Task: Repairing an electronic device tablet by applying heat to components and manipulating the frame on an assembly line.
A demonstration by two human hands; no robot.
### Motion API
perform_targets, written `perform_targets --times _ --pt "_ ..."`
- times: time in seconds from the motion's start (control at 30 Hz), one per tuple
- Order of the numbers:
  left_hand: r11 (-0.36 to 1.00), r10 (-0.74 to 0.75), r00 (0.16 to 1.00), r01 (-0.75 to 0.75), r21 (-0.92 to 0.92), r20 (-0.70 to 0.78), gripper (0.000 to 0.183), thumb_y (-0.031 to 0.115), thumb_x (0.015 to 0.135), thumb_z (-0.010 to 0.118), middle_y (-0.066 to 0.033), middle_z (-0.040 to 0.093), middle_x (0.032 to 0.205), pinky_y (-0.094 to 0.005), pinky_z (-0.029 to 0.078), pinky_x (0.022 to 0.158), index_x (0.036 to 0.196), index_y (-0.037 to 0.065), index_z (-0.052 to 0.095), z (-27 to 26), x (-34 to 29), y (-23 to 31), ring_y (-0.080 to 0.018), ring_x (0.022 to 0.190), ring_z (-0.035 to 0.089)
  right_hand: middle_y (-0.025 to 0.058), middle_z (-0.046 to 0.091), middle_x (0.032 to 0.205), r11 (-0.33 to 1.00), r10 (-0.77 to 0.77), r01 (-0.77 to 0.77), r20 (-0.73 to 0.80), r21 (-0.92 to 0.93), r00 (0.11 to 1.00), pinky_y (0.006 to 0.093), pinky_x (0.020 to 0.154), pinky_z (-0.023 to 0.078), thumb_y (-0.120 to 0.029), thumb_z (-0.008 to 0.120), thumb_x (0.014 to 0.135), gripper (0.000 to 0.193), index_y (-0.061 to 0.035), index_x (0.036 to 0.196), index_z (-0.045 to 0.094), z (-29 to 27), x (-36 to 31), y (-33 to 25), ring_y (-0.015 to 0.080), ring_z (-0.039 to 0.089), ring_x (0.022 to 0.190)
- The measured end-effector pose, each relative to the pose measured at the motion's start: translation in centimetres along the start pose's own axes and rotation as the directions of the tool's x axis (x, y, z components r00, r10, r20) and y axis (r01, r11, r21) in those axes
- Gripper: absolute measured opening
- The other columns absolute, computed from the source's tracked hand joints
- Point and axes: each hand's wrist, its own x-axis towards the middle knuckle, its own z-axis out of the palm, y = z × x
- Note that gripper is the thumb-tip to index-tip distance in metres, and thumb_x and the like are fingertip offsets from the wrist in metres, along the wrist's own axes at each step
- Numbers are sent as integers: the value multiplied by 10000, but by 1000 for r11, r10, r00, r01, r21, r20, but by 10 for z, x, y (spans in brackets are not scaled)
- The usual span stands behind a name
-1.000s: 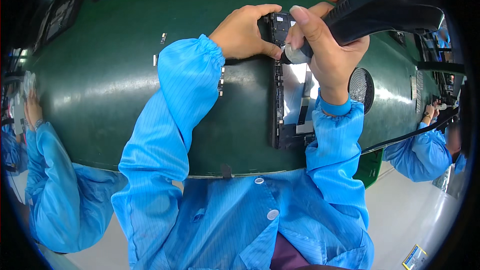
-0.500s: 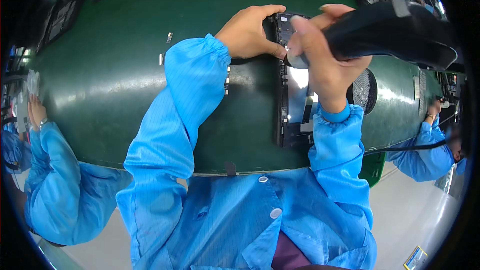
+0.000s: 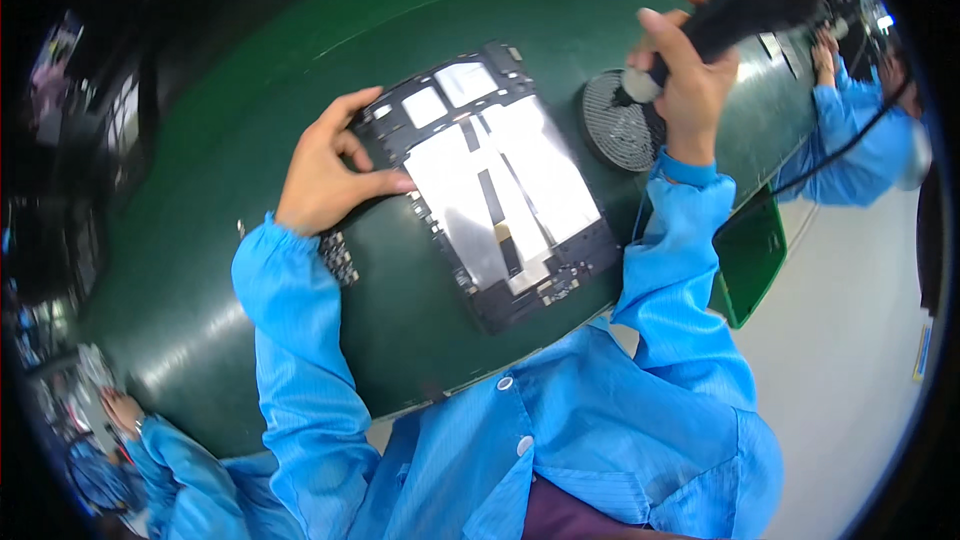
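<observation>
An opened tablet [image 3: 455, 225], with a black frame, silvery inner panels and dark ribbon strips, lies slanted on the green workbench. My left hand [image 3: 335, 165] grips its left edge, thumb on the rim and fingers by the far left corner. My right hand [image 3: 690, 80] is wrapped around a black handheld tool [image 3: 750, 15] with a pale round end, raised to the right of the tablet. Under that hand stands a round black dish [image 3: 605, 125] with a grey, mesh-like top. Motion blurs the tool, so its exact kind is unclear.
Small electronic parts [image 3: 338, 258] lie beside my left sleeve. A green bin [image 3: 755, 265] sits below the bench's right edge, and a black cable [image 3: 845, 150] runs past it. Co-workers in blue sleeves are at the right [image 3: 850, 145] and lower left [image 3: 190, 465].
My right hand has moved off the tablet to the right with the tool, uncovering the inner panels. The view has turned, and the tablet now appears slanted.
</observation>
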Motion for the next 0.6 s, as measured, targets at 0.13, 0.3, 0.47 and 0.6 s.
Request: perform_targets --times 0.13,0.3,0.47,0.6 --pt "978 -60 994 77 -194 95 763 -58 577 762 -57 565 1029 -154 400 562 1270 -4 446 2 10 7 -47 617 453 49 557 582 998 -14 12 -51 -54 999 249 468 440 21 676 741 371 53 1068 503 -7 -3 -8 132 541 468" --pt "978 -78 997 82 -189 28 746 -109 580 743 -75 560 1104 -142 397 558 1263 -22 455 4 9 8 -27 597 421 36 565 618 975 224 -223 -74 22 972 207 392 402 11 700 729 386 28 1055 493 5 -3 -15 93 530 446" --pt "979 -87 996 91 -183 26 753 -113 579 748 -70 560 1106 -141 397 558 1266 -21 453 5 8 9 -27 599 425 38 578 629 956 292 -291 -8 31 956 211 396 411 -15 712 731 399 8 1068 498 2 -5 -5 99 545 463" --pt "976 -71 997 76 -204 29 751 -113 582 748 -66 563 1093 -144 401 558 1266 -21 453 6 8 9 -29 606 438 44 574 592 992 -39 49 80 -118 996 230 455 437 14 695 732 313 32 999 533 -2 -5 12 115 550 466"
